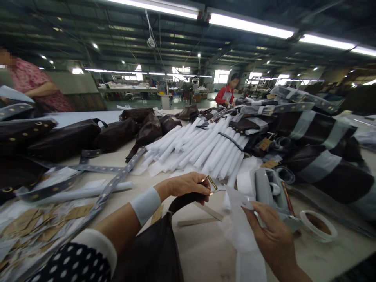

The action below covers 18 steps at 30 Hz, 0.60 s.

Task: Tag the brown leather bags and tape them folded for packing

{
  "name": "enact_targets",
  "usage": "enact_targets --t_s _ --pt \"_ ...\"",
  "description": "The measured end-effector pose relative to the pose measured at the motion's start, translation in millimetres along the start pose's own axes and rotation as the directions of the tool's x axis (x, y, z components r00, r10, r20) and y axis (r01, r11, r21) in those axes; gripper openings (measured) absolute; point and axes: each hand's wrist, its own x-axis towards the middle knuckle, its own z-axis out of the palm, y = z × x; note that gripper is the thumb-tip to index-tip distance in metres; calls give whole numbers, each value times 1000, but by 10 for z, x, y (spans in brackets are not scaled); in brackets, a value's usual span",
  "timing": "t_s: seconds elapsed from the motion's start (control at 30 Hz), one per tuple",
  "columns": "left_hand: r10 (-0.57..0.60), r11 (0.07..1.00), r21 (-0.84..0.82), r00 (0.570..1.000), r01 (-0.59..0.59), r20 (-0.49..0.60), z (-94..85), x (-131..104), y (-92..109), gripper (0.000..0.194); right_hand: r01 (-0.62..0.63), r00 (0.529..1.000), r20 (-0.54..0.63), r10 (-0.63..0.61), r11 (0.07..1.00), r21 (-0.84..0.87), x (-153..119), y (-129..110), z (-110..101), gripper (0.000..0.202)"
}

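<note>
A dark strap [185, 200] is held by the left hand [192, 185], its fingers closed around the strap's end, where a gold buckle [212, 182] is left sticking out past the fingertips. Below those fingers, toward the wearer, the strap is joined to a dark bag [152, 250], which is partly cut off by the lower edge of the view. A thin white sheet [235, 227] is pinched by the right hand [272, 235] between thumb and forefinger, with almost no gap left; how the other right fingers are bent cannot be told. The sheet is hung just left of the right fingertips, near the buckle. Just beyond the right fingers a tape dispenser [264, 186] is set, and to their right a tape roll [319, 226] is laid flat. Beyond the left fingers, rolled white papers [199, 150] are heaped; well to their left, brown tags [26, 221] are strewn.
</note>
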Motion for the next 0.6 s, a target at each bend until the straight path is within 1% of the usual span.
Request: enact_targets --t_s 0.1,0.2,0.3,0.47,0.53,0.6 --pt "2 999 -42 999 -1 36 103 -90 30 42 77 997 -6 -77 997 -29 3 4 -11 14" --pt "33 996 -88 998 -29 48 223 -166 72 44 114 993 -28 -116 991 -69 19 -28 -6 14" --pt "72 990 -125 997 -71 -4 326 -233 124 43 123 988 -77 -133 985 -124 56 -65 6 14" --pt "100 981 -148 984 -123 -150 420 -315 189 37 147 979 -115 -168 974 -171 107 -86 34 13" --pt "79 985 -139 983 -103 -166 454 -333 197 35 151 977 -124 -175 972 -180 122 -98 47 13" --pt "38 990 -131 989 -57 -145 497 -341 198 36 148 976 -128 -174 971 -189 140 -119 56 13"
